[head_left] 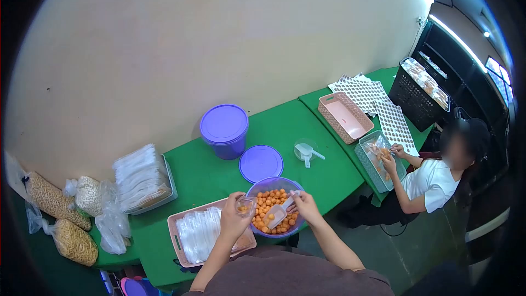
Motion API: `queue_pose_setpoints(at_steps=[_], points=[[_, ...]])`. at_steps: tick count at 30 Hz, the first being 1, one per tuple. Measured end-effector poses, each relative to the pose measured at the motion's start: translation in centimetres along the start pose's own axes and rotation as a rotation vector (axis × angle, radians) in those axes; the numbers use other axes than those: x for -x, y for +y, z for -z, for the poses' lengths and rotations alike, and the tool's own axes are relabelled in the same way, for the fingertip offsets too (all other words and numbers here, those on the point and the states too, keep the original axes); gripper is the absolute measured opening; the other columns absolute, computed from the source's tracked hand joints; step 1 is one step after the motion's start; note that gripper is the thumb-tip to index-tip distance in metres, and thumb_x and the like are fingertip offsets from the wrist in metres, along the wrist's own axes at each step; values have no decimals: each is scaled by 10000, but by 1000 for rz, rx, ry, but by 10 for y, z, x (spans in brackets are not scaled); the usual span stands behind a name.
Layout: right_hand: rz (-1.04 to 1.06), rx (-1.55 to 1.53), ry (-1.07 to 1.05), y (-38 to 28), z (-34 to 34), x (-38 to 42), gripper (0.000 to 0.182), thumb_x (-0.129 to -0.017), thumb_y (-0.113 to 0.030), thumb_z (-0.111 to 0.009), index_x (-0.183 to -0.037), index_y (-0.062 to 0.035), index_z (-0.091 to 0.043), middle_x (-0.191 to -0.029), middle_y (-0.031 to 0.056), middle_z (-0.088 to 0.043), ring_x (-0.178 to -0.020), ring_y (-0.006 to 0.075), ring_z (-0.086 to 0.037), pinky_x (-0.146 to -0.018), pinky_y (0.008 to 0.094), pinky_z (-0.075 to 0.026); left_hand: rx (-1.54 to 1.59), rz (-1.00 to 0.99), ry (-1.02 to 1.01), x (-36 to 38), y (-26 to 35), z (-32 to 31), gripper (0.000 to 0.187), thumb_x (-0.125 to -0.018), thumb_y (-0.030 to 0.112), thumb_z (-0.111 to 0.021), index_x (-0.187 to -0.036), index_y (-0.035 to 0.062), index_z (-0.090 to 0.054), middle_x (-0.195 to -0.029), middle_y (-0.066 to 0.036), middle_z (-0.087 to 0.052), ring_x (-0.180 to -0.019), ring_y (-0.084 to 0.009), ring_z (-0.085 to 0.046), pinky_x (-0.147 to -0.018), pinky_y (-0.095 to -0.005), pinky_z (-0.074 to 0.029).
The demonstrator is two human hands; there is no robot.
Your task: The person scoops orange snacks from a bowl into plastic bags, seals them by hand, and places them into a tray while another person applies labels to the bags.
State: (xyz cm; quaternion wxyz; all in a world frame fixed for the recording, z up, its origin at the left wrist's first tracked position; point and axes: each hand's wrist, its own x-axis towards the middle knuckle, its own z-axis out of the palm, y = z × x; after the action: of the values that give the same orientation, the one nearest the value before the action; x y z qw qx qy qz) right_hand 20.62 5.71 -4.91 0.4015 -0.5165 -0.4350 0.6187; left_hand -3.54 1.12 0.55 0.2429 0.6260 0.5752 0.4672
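A purple tub (249,192) full of round orange snacks (267,200) stands at the table's front edge. My left hand (235,216) holds a small clear cup (244,206) at the tub's left rim, with a little orange food in it. My right hand (307,208) grips the handle of a white scoop (275,216), whose bowl lies over the snacks with a piece or so inside. Left of the tub, partly behind my left hand and forearm, is a pink tray (175,230) of clear plastic bags (199,233).
Behind the tub are a purple lid (261,164), a lidded purple bucket (224,131) and a clear bowl with scoops (308,152). Bagged snacks (76,241) and a bin of packets (141,178) stand left. At right, a co-worker (433,181) handles packets over a grey basket (378,161).
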Motion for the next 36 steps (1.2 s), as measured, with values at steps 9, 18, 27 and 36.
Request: queue_pose_setpoints(at_steps=[9,18,27,36], points=[[121,-336,183,-73,8,29,348,-985,-313,-534,-983,31,-587,-749,114,-649,-632,156,-668,-567,247,-575,-173,-60,-191,1,1,-9,523,-698,156,-792,-1134,23,-535,-1067,-166,-623,-993,-352,-610,-862,-422,-485],[564,15,198,-109,-31,87,180,-938,-84,-601,-1043,61,-620,-927,111,-682,-760,160,-689,-666,260,-585,-177,-191,-232,6,19,-23,570,-713,178,-796,-1175,17,-505,-1093,-164,-606,-1007,-359,-594,-876,-432,-473],[426,725,10,-31,-4,29,172,-945,-153,-577,-977,14,-598,-759,131,-644,-732,166,-654,-648,338,-502,-16,-130,-108,7,16,-18,413,-768,199,-769,-1085,26,-567,-940,-150,-655,-893,-335,-644,-793,-392,-505],[245,495,23,-2,-5,28,252,-971,-238,-560,-911,4,-593,-643,71,-570,-557,110,-469,-536,302,-395,26,-69,-102,2,12,-15,425,-740,137,-774,-1089,19,-562,-975,-160,-633,-912,-302,-640,-806,-368,-501]])
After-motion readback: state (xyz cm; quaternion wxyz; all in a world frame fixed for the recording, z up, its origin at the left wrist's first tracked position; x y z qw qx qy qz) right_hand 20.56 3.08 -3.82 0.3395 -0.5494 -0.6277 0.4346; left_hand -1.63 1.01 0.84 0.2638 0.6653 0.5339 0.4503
